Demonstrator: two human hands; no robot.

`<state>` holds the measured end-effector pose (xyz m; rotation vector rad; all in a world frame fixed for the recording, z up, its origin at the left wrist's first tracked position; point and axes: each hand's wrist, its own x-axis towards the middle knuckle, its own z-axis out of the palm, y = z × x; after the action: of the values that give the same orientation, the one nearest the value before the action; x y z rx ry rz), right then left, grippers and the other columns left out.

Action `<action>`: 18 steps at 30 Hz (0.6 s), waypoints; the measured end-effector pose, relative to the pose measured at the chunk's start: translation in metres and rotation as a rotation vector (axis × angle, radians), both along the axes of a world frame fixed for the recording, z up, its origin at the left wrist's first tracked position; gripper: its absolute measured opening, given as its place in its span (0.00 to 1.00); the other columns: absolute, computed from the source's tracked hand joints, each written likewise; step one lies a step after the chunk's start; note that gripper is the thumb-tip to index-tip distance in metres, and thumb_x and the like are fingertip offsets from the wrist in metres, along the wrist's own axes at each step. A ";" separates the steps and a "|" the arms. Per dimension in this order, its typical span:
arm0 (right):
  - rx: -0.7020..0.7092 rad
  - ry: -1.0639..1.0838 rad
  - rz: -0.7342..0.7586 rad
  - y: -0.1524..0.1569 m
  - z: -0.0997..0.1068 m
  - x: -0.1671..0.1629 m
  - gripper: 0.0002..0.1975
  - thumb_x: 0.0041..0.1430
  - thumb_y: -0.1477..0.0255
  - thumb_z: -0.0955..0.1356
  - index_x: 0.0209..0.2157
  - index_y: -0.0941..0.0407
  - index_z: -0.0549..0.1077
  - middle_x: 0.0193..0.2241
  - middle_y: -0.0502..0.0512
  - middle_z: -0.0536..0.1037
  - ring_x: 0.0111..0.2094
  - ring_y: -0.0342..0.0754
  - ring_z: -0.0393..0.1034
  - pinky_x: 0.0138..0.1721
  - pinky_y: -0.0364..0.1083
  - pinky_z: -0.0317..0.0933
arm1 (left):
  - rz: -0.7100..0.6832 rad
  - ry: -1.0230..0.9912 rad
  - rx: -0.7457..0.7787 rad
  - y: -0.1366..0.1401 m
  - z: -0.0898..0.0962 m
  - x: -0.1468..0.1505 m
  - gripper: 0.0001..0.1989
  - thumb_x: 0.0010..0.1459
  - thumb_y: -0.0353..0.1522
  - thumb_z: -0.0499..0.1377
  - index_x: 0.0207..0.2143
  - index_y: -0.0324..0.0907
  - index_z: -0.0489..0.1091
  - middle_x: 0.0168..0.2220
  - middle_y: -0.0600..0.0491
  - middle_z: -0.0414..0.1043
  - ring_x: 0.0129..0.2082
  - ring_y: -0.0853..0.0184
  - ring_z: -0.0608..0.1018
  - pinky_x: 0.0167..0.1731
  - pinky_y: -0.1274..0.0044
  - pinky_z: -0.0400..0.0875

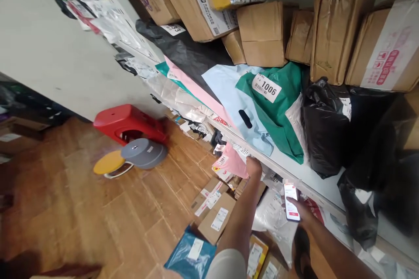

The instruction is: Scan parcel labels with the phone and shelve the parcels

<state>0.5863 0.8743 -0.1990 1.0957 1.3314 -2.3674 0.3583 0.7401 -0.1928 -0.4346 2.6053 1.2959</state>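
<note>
Wood-toned planks are covering the floor (144,222), and a pale wall (78,78) is rising behind it. A white shelf (322,187) is slanting across the view, bearing a row of cardboard boxes (262,26) at the back and soft bags in front. Among these a green bag (284,126) is showing the label 1006 and overlapping a light blue bag (225,89), while a black bag (322,133) is bulging just beside them. Out on the floor, well apart from the hands, a red stool (113,120) is lying on its side near a grey round stool (140,150) and a yellow disc (109,162). Closer in, a teal parcel (180,255) and a labelled carton (212,220) are crowding the floor beside the left forearm, which is hiding part of the pile. The pink packet (234,162), labelled 1001, is sitting above the floor cartons, near the shelf's front edge. The left hand (253,166) is meeting its right edge; the fingers are hidden, so I cannot tell whether they are gripping it. The right hand (299,209) is holding a lit phone (292,214) upright, its thumb lying across the screen, just below that same edge.
</note>
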 end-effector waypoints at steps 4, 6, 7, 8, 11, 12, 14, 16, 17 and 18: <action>-0.040 -0.013 -0.030 -0.007 0.009 -0.008 0.33 0.41 0.62 0.81 0.50 0.55 0.75 0.34 0.58 0.84 0.40 0.64 0.81 0.33 0.57 0.76 | -0.113 0.101 0.022 -0.018 0.043 -0.015 0.09 0.68 0.27 0.56 0.48 0.33 0.72 0.49 0.44 0.75 0.50 0.59 0.77 0.53 0.64 0.70; -0.032 -0.029 -0.050 -0.009 0.013 -0.011 0.37 0.40 0.62 0.81 0.52 0.56 0.74 0.34 0.59 0.84 0.39 0.63 0.81 0.33 0.56 0.77 | -0.138 0.167 0.017 -0.035 0.068 -0.022 0.08 0.68 0.26 0.55 0.46 0.33 0.72 0.49 0.44 0.75 0.50 0.60 0.75 0.53 0.65 0.68; -0.036 -0.034 -0.053 -0.010 0.016 -0.012 0.38 0.40 0.63 0.81 0.54 0.56 0.73 0.34 0.59 0.84 0.39 0.62 0.82 0.34 0.55 0.77 | -0.140 0.194 0.009 -0.046 0.080 -0.022 0.07 0.68 0.26 0.55 0.45 0.33 0.71 0.47 0.45 0.75 0.49 0.61 0.75 0.52 0.66 0.67; -0.049 -0.038 -0.054 -0.010 0.018 -0.011 0.38 0.41 0.63 0.81 0.55 0.55 0.72 0.35 0.59 0.85 0.38 0.61 0.82 0.34 0.55 0.77 | -0.137 0.212 -0.001 -0.058 0.091 -0.020 0.06 0.67 0.26 0.56 0.44 0.34 0.70 0.44 0.47 0.75 0.46 0.63 0.75 0.50 0.68 0.67; -0.149 -0.009 -0.045 -0.009 0.026 -0.004 0.39 0.46 0.59 0.79 0.59 0.54 0.69 0.38 0.60 0.85 0.38 0.60 0.82 0.36 0.57 0.76 | -0.069 0.185 -0.038 -0.104 0.114 0.009 0.05 0.63 0.29 0.59 0.34 0.39 0.67 0.29 0.55 0.70 0.33 0.65 0.73 0.38 0.74 0.65; -0.194 0.004 -0.035 -0.008 0.029 0.001 0.38 0.49 0.56 0.78 0.60 0.54 0.68 0.39 0.61 0.85 0.39 0.60 0.81 0.37 0.58 0.76 | -0.030 0.159 -0.054 -0.122 0.118 0.026 0.08 0.61 0.29 0.60 0.29 0.42 0.63 0.25 0.57 0.65 0.29 0.66 0.71 0.34 0.75 0.63; -0.271 0.023 -0.010 -0.010 0.036 0.011 0.37 0.54 0.48 0.73 0.59 0.54 0.69 0.41 0.63 0.84 0.40 0.60 0.81 0.39 0.60 0.75 | 0.065 0.142 -0.078 -0.161 0.125 0.066 0.12 0.59 0.31 0.59 0.26 0.46 0.57 0.22 0.59 0.59 0.25 0.66 0.68 0.29 0.76 0.61; -0.319 0.010 0.006 -0.016 0.047 0.022 0.38 0.59 0.41 0.66 0.57 0.56 0.71 0.42 0.65 0.84 0.40 0.60 0.81 0.40 0.60 0.74 | 0.248 0.213 -0.099 -0.203 0.132 0.111 0.13 0.56 0.35 0.58 0.26 0.47 0.54 0.21 0.60 0.56 0.24 0.66 0.66 0.27 0.76 0.61; -0.345 -0.009 0.012 -0.022 0.053 0.027 0.40 0.61 0.38 0.61 0.56 0.57 0.72 0.42 0.66 0.83 0.40 0.61 0.81 0.41 0.61 0.73 | 0.337 0.275 -0.119 -0.225 0.136 0.134 0.12 0.54 0.38 0.59 0.27 0.48 0.55 0.22 0.60 0.57 0.25 0.65 0.67 0.26 0.76 0.62; -0.372 -0.030 0.015 -0.029 0.059 0.030 0.41 0.62 0.37 0.57 0.55 0.58 0.72 0.41 0.66 0.83 0.40 0.61 0.81 0.41 0.61 0.73 | 0.403 0.321 -0.166 -0.246 0.142 0.155 0.13 0.52 0.40 0.59 0.28 0.48 0.56 0.23 0.59 0.58 0.25 0.64 0.67 0.26 0.75 0.62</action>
<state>0.6166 0.8456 -0.1401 0.9991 0.8359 -2.4422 0.5129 0.4945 -0.0508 -0.8852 3.0192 1.3627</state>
